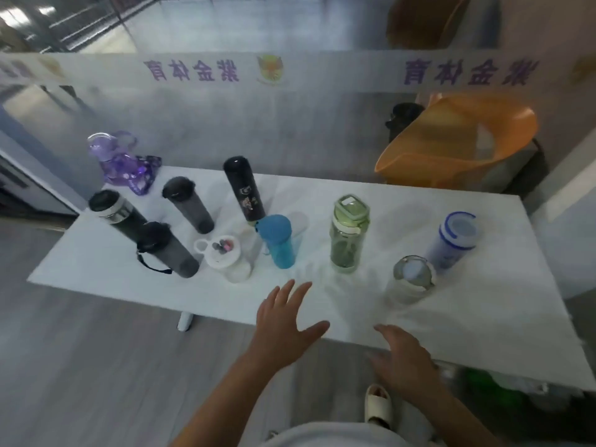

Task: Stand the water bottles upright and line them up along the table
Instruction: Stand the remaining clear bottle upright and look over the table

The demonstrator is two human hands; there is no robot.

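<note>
bottles all stand upright on the white table [451, 333], so lining up looks like the step left; from the purple jug [121, 159] past smoky dark tumblers to the glossy green bottle [346, 235], they scatter; left hand [285, 327] and right hand [404, 356] hover spread, empty

Left hand [287, 321], right hand [403, 353] — spread, empty.

White table [451, 317] carries ten upright bottles: green bottle [346, 235] and blue bottle [279, 241] just beyond the hands, clear bottle [411, 280] right of them, dark bottles [167, 250] far left
</note>
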